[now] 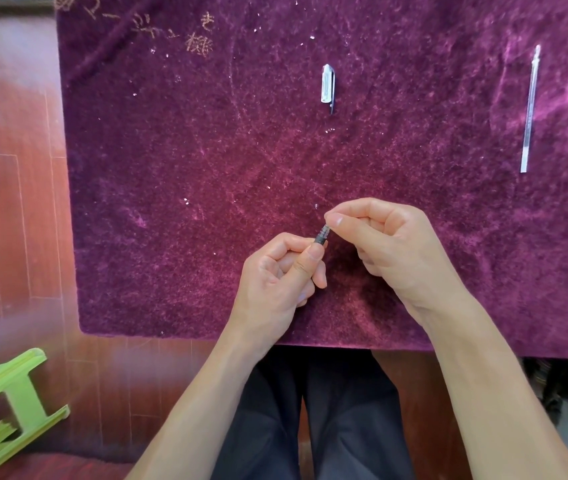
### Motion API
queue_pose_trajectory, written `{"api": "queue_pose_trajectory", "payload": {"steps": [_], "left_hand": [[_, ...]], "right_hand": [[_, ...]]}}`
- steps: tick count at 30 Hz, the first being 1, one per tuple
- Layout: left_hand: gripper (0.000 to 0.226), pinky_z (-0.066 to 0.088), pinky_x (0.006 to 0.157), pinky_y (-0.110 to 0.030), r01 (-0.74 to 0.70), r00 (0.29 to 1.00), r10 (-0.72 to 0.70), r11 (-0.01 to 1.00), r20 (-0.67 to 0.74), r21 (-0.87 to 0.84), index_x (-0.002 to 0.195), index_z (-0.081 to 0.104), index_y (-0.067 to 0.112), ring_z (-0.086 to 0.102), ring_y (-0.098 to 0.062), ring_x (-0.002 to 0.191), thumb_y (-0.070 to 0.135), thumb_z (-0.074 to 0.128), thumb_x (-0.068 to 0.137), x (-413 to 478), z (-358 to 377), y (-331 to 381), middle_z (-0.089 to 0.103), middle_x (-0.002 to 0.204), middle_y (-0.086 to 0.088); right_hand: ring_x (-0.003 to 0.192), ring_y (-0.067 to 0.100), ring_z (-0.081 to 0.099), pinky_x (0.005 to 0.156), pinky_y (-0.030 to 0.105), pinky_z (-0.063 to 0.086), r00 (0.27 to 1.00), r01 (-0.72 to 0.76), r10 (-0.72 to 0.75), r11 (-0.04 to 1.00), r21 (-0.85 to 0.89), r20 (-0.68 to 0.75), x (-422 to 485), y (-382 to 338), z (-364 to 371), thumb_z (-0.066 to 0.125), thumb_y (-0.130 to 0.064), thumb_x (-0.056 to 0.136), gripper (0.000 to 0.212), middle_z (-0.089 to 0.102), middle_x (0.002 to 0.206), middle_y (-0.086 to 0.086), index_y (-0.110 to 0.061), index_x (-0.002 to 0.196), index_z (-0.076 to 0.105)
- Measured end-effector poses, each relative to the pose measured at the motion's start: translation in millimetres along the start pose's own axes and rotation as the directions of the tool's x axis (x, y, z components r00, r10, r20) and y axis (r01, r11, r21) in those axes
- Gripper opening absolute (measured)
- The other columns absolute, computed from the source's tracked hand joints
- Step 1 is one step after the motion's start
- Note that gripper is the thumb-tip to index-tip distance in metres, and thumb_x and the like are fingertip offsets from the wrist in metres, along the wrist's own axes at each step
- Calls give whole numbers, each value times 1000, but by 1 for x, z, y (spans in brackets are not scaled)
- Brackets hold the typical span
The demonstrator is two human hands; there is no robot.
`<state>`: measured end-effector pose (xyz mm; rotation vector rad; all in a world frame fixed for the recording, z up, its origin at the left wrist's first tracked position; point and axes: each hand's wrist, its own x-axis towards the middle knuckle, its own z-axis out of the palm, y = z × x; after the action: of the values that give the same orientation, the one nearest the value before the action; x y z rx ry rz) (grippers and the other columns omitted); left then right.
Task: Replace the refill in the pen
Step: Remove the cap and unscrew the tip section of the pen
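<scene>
Left hand grips the pen; right hand pinches its tip. Step: unscrewing. Next: fit the refill.

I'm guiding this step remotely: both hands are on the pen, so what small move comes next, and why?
Probably twist the tip section off. The left hand holds the pen while the right hand pinches its end. The cap is off, and the refill lies on the cloth.
</scene>
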<state>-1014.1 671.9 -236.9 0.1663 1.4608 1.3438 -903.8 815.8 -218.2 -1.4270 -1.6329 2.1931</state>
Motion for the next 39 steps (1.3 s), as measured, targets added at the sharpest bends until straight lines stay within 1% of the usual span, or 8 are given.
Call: {"api": "queue_pose_trajectory", "payload": {"steps": [10,16,20,23,27,32,35,39], "left_hand": [[22,32,44,-19,15,1000,-15,1000,-6,-4,103,62,-6,40,-6,44,15,60,101,0,-1,0,63,66,-8],[29,33,44,-18,20,1000,-20,999,-7,-36,103,61,-6,40,-6,45,22,63,97,0,-2,-1,64,67,-7],[32,35,45,-20,19,1000,-19,999,-1,-45,100,63,-2,41,-5,45,30,65,95,1,-3,-1,65,70,-8],[30,35,46,-20,22,1000,-22,999,5,-44,98,63,0,41,-5,46,30,65,96,1,-4,-2,65,70,-9],[29,32,46,-22,33,999,-32,998,13,-61,97,63,0,40,-5,46,29,65,96,0,-5,-1,65,71,-9],[30,35,47,-20,39,999,-37,997,19,-71,98,62,-1,41,-6,46,28,66,95,0,-5,1,65,71,-9],[32,36,46,-19,45,999,-44,996,18,-74,101,62,-2,41,-6,46,29,66,94,0,-5,2,65,70,-7],[30,35,46,-18,45,999,-43,995,18,-87,100,63,0,41,-5,45,28,67,94,1,-5,1,65,70,-7]], "right_hand": [[44,-1,35,42,11,32,997,-32,37,997,67,-75,7,2,-3,78,-33,96,14,44,51,-21,-22,101,84],[52,-1,44,48,12,36,973,89,-66,991,96,-219,22,-8,-5,80,-34,93,13,63,67,-16,-26,101,86],[63,-6,65,63,7,48,901,219,-225,974,-59,-371,48,-22,-5,81,-27,94,10,76,74,-21,-23,102,86],[63,-5,60,68,8,49,828,255,-347,932,-256,-439,69,-30,-5,80,-29,94,12,80,90,-10,-26,104,86],[58,-5,54,71,9,45,763,262,-476,846,-465,-437,88,-37,-6,77,-35,95,16,70,86,-8,-32,109,84],[60,-4,52,69,18,49,739,255,-518,807,-532,-431,97,-41,-3,77,-37,95,18,74,87,3,-32,112,84],[69,4,57,74,31,56,739,236,-515,802,-549,-434,98,-39,-1,77,-36,96,19,72,87,2,-32,113,84],[76,13,63,75,37,58,743,201,-517,778,-596,-425,98,-38,1,76,-36,97,19,63,82,-5,-32,114,83]]}}
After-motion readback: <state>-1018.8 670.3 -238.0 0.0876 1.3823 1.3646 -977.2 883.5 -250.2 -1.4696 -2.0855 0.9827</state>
